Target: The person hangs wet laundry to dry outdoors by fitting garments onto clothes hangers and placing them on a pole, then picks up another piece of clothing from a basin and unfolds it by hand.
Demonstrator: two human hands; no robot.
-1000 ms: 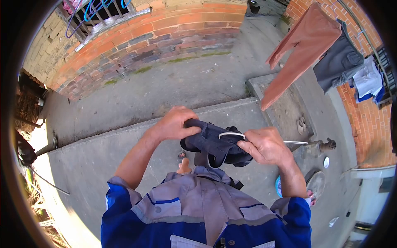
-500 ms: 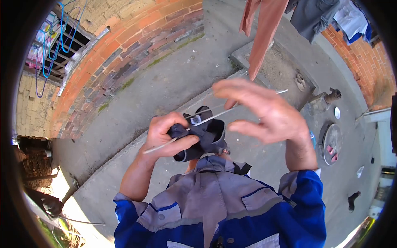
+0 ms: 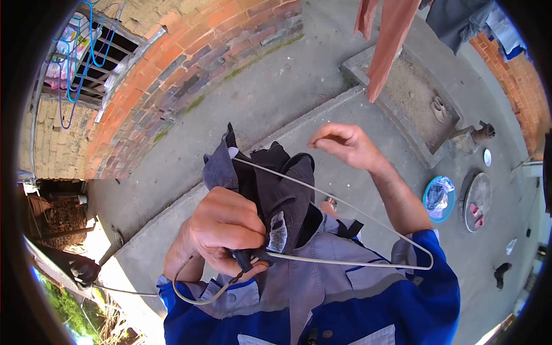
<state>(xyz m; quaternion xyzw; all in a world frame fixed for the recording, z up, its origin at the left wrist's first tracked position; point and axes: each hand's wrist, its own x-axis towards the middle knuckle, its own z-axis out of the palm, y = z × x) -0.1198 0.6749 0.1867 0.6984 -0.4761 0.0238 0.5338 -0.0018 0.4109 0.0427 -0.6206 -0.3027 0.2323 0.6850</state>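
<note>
My left hand point(image 3: 227, 230) is closed around a white wire clothes hanger point(image 3: 351, 263) and bunched dark cloth. The hanger's hook curves out below that hand, and its far corner reaches right, in front of my jacket. A dark grey garment point(image 3: 282, 187) with a pale patch hangs from my left hand, partly inside the hanger's wire frame; its exact kind is unclear. One wire runs up to the garment's upper left part, where cloth covers the end. My right hand point(image 3: 348, 146) is raised beyond the wire, fingers curled together, with nothing visible in them.
Salmon-coloured trousers point(image 3: 388, 52) hang ahead, near other laundry. A low concrete-edged bed point(image 3: 411, 95) lies behind. On the right are a blue basin point(image 3: 426, 198) and a round slab point(image 3: 477, 195) with pink slippers. Blue hangers point(image 3: 75, 69) hang at the barred window.
The hanger has swung round, its corner now low on the right. The garment has spread out upward. My right hand has moved back from the hanger, its fingers going from spread to curled.
</note>
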